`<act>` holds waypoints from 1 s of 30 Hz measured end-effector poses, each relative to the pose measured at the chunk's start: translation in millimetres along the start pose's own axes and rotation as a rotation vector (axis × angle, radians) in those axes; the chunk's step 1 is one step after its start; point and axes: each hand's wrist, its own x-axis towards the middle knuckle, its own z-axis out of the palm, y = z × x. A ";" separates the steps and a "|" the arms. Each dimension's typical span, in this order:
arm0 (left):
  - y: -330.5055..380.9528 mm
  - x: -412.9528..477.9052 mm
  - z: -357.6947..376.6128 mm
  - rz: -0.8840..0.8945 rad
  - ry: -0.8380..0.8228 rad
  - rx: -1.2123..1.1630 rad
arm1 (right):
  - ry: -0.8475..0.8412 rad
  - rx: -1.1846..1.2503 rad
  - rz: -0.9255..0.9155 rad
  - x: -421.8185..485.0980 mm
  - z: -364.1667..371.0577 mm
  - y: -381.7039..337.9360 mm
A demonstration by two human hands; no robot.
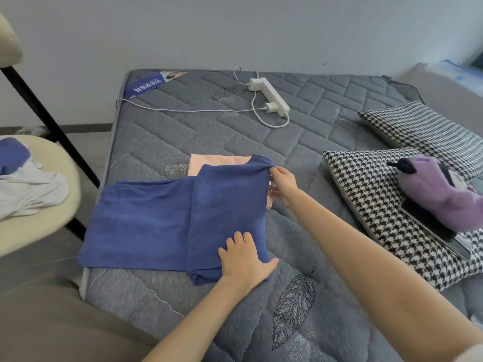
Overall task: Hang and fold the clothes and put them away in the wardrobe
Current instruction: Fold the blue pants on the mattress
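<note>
A person's left hand (245,257) lies nearest, palm down with fingers spread and straight, pressing on the near right corner of a blue garment (162,220). The garment lies flat on a grey quilted mattress (300,322), with its right part folded over on top of the rest.

A little farther, the right hand (283,186) pinches the garment's far right corner between thumb and fingers, bunching the cloth there. A folded pink garment (217,163) lies under the blue one, showing at its far edge and beside the right hand.

To the left, off the bed, a cream chair (39,231) holds a loose heap of white and blue clothes (28,192).

To the right, two black-and-white houndstooth pillows (366,205) lie on the mattress; the nearer one carries a purple plush toy (439,194) and a dark flat device (431,226).

Farthest, near the wall, a white power strip (270,96) with cables lies on the mattress.
</note>
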 end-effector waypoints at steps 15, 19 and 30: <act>-1.2 -1.6 -2.7 0.072 -0.012 0.149 | -0.102 -0.353 -0.092 -6.0 8.3 9.0; -6.5 -8.2 -13.6 0.144 -0.020 0.041 | -0.090 -0.286 -0.181 -4.7 12.8 3.2; -26.2 -22.0 -41.9 0.152 -0.094 -0.450 | 0.078 -0.545 -0.241 -21.7 15.0 -23.0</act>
